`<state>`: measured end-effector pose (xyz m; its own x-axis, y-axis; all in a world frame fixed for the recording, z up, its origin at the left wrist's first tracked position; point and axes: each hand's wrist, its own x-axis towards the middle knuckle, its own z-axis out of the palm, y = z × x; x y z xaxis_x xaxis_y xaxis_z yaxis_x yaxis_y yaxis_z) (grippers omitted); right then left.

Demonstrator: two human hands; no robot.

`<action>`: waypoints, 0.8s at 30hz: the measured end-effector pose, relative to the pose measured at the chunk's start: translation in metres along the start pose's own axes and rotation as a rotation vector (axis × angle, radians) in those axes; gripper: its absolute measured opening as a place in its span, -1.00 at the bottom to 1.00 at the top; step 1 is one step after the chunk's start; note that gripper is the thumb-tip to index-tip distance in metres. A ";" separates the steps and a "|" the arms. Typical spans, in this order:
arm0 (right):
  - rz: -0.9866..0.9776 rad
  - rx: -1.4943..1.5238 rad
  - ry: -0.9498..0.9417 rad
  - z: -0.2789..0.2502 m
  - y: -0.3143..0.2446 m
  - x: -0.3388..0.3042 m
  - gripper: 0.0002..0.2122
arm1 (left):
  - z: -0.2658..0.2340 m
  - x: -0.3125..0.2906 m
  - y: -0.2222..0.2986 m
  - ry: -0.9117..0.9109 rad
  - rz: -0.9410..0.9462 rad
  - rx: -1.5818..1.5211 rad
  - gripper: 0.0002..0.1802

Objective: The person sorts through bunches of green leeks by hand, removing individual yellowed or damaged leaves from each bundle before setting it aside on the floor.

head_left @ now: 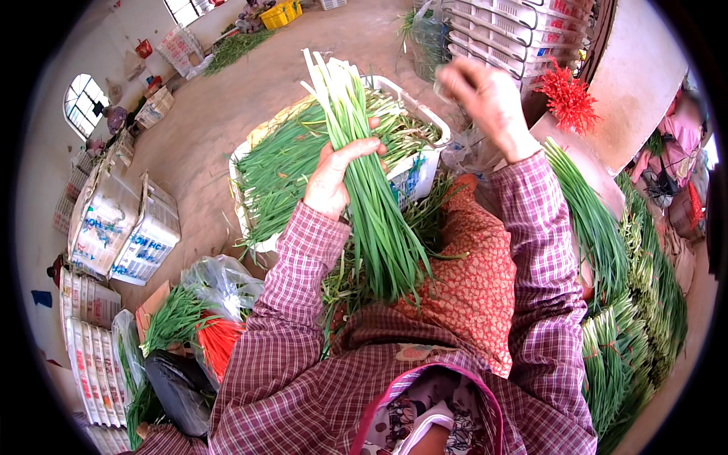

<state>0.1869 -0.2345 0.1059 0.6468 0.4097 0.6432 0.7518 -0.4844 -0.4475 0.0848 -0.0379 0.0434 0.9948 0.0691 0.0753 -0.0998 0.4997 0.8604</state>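
Observation:
My left hand [334, 178] is wrapped round a bunch of Chinese chives [371, 205], holding it upright with the pale stem ends up and the green leaves hanging over my lap. My right hand [485, 98] is raised to the right of the stem ends, apart from the bunch. Its fingers are curled together and slightly blurred; I cannot make out what, if anything, is in them. Beyond the bunch stands a white plastic crate [436, 163] heaped with more chives [284, 163]. Loose stalks lie between the crate and my patterned red apron [474, 280].
Red ties [569, 98] hang in a cluster at right, near stacked white crates [516, 38]. Chive bundles [607, 356] are piled along my right side. At left are white boxes [144, 231], a clear plastic bag [220, 284] and red strips [220, 345]. Other people sit farther off.

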 end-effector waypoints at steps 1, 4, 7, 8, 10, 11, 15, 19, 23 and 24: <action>0.021 -0.309 -0.060 0.007 0.008 -0.002 -0.87 | 0.003 0.001 0.001 -0.008 0.006 -0.002 -0.52; -0.158 -0.181 0.199 0.018 0.012 -0.012 -0.94 | 0.009 0.003 -0.008 -0.015 0.005 -0.003 -0.54; -0.247 -0.141 0.256 0.012 -0.017 -0.009 -0.95 | 0.014 -0.002 -0.022 -0.001 -0.004 0.063 -0.53; -0.299 -0.147 0.280 0.013 -0.023 -0.007 -0.96 | 0.014 -0.003 -0.026 0.015 -0.016 0.086 -0.52; -0.389 -0.206 0.296 0.017 -0.032 -0.006 -0.91 | 0.016 -0.005 -0.034 0.027 0.010 0.114 -0.53; -0.445 -0.236 0.297 0.019 -0.038 -0.006 -0.90 | 0.017 -0.006 -0.037 0.033 0.025 0.127 -0.53; -0.566 -0.250 0.205 0.034 -0.053 -0.006 -0.82 | 0.032 -0.013 -0.043 0.013 0.053 0.190 -0.50; -0.582 -0.461 0.165 0.053 -0.049 -0.001 -0.82 | 0.033 -0.005 -0.054 0.020 0.057 0.228 -0.38; -0.583 0.058 0.230 0.025 -0.039 0.008 -0.88 | 0.023 -0.011 -0.054 0.011 -0.009 0.142 -0.52; -0.548 0.047 0.280 0.012 -0.030 0.016 -0.84 | 0.022 -0.013 -0.052 0.016 -0.002 0.152 -0.56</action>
<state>0.1759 -0.2040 0.1222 0.1117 0.3676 0.9233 0.9741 -0.2242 -0.0286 0.0772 -0.0844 0.0086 0.9944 0.0825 0.0664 -0.0921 0.3633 0.9271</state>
